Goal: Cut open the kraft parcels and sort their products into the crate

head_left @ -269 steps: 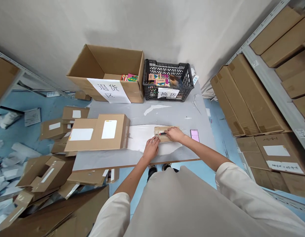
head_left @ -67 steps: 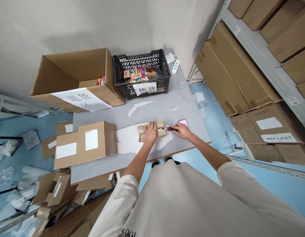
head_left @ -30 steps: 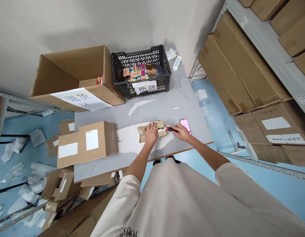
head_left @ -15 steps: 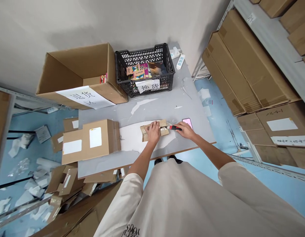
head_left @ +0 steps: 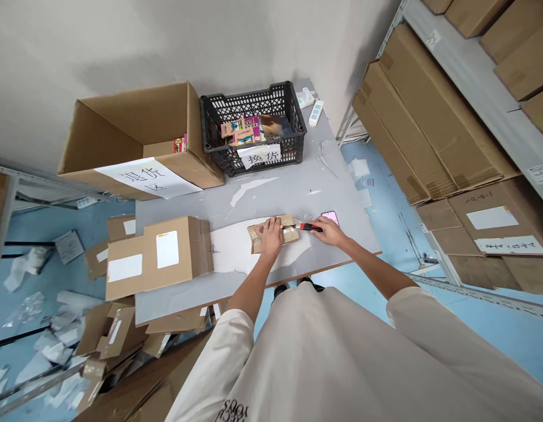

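A small brown cardboard package with shiny tape lies on a white sheet near the table's front edge. Across its left part lies my left hand, gripping it against the table with the fingers bent toward its far edge. My right hand is closed around the handle of a red and black utility knife. The knife points left, its tip at the package's right end; whether the blade is in the cardboard is too small to tell. Just beyond my right hand, a phone with a pink screen is partly covered.
At the back stand a large open carton and a black plastic crate holding books or small boxes. Cardboard boxes lie at the table's left. Power strips sit at the back right; shelves with cartons flank the right.
The view has shifted slightly, moving the scene a little left. Both hands keep their holds; the knife remains at the package's right end, with a little more of its front part showing.
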A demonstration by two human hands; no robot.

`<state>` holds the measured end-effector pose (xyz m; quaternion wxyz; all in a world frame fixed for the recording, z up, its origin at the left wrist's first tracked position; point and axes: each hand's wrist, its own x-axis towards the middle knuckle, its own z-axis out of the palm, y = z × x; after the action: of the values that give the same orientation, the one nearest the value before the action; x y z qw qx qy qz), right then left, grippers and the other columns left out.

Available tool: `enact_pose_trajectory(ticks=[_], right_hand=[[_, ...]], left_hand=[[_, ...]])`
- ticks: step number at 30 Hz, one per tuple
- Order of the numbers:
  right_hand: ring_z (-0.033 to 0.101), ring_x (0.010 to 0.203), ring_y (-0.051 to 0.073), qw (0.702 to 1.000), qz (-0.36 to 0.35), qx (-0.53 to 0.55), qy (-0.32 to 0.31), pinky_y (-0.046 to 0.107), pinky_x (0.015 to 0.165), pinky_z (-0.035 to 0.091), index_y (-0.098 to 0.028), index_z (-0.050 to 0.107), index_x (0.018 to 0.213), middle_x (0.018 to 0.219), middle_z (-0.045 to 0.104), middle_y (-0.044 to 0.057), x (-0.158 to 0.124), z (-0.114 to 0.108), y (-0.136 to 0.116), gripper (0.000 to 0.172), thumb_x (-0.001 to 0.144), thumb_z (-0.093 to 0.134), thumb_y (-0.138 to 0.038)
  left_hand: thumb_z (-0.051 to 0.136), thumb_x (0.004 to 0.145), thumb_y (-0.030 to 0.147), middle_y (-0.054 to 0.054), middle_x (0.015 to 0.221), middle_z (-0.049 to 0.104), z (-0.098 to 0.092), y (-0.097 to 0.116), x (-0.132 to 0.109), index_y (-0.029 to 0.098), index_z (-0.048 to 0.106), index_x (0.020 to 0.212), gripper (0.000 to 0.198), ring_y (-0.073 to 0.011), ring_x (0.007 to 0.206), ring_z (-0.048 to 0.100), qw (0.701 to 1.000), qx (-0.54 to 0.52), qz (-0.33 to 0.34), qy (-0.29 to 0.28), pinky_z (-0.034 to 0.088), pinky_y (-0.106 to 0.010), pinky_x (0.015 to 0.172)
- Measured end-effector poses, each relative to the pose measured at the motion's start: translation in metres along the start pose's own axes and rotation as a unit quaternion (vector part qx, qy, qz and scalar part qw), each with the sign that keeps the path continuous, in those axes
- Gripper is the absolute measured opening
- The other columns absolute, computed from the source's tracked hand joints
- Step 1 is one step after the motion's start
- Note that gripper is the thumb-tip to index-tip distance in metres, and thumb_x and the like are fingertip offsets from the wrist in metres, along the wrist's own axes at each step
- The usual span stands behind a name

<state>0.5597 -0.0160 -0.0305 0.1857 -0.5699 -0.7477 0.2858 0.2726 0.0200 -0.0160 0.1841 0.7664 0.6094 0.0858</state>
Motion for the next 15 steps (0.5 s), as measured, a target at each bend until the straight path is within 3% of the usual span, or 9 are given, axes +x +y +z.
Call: enact_pose_trajectory(ticks=[5,10,15], right_hand=[[0.070,0.111,0.031,1.000,0.003,0.021,0.009,0.045,0.097,0.058,-0.031,0.074,0.150,0.124,0.075,0.012,0.006,0.010,0.002,0.045,0.108,0.063,-0.044],[0.068,0.113,0.034,0.991,0.077,0.021,0.103,0.049,0.101,0.059,-0.028,0.073,0.152,0.120,0.074,0.013,0.008,-0.010,0.025,0.049,0.108,0.058,-0.045],[0.067,0.119,0.035,0.996,0.055,0.035,0.066,0.051,0.108,0.057,-0.026,0.075,0.146,0.125,0.072,0.014,0.019,-0.023,0.030,0.049,0.103,0.067,-0.048]], left_hand=[[0.029,0.115,0.031,-0.017,0.167,0.060,-0.001,-0.001,0.001,0.023,0.061,0.160,0.056,-0.0335,0.156,0.051,1.000,-0.005,0.002,0.008,0.031,-0.060,0.125],[0.032,0.114,0.029,-0.017,0.166,0.061,0.002,-0.003,-0.003,0.024,0.061,0.160,0.054,-0.0330,0.158,0.051,1.000,-0.001,0.004,0.008,0.031,-0.060,0.126],[0.037,0.113,0.033,-0.018,0.169,0.058,0.002,-0.002,-0.007,0.022,0.058,0.162,0.055,-0.0327,0.161,0.048,1.000,-0.004,0.018,0.011,0.029,-0.059,0.129]])
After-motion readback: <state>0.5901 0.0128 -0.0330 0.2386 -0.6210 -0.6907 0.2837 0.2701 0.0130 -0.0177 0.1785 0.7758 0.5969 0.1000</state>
